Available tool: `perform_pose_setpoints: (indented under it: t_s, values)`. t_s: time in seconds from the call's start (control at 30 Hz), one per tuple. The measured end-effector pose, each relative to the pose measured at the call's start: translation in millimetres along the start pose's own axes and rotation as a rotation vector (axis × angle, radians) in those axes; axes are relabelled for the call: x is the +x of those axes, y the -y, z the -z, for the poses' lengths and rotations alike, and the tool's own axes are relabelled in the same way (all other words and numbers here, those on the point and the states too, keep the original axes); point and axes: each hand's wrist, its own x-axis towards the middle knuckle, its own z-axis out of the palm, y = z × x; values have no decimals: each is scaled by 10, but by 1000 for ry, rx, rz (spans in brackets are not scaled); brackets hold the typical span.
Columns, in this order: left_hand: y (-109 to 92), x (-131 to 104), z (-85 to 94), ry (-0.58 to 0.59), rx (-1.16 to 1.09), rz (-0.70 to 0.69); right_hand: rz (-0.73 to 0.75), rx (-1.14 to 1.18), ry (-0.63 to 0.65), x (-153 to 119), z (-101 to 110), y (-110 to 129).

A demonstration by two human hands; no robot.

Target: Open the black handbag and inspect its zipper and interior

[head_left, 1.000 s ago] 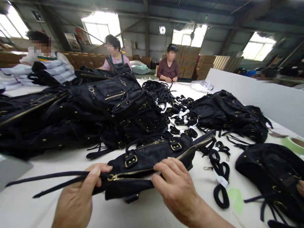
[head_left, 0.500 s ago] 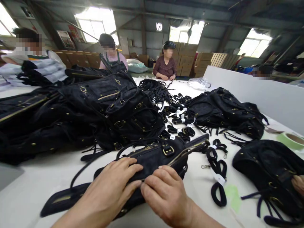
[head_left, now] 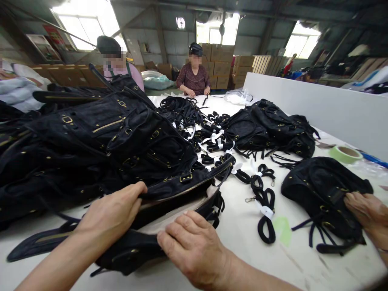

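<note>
The black bag (head_left: pixel 169 202) is held unzipped, its pale lining exposed; nothing inside can be made out. Its upper edge is gripped by the left hand (head_left: pixel 110 216); the lower edge is gripped by the right hand (head_left: pixel 194 246).

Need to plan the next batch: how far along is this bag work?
In hand: left hand and right hand spread the zip mouth of one black bag. Done cannot be told. Left, seemingly: the heap of bags and bundled straps on the table.
</note>
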Motion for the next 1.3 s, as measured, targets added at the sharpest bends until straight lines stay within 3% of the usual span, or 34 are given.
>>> perform_pose_setpoints:
  t_s: [0.1,0.2,0.3,0.43,0.57,0.67,0.87,1.0,1.13,1.3]
  values:
    - [163,171,-26,-16,-141,129,-29,-1,52,-6,-50,0]
    - [331,325,-134,-98,-417,45,-59,-4,114,13,-83,3]
    - [450,442,-263,-132,-503,72,-65,-20,164,24,-109,20]
    - [526,527,-377,-142,-474,153,-41,-82,129,-19,-190,49]
    - [518,503,-426,-99,-441,100,-24,-123,80,-78,-304,60]
    - [436,427,-436,-66,-289,-5,-16,-119,40,-96,-389,60]
    - [230,248,-347,-87,-8,27,-44,-110,-33,-78,-475,75]
    - [202,180,-183,-28,6,18,-48,-110,16,-22,-314,54]
    - [237,55,-38,6,-162,48,-59,-24,18,48,-13,-41]
    - [130,-373,-13,78,-214,69,-16,-105,-47,85,353,-198]
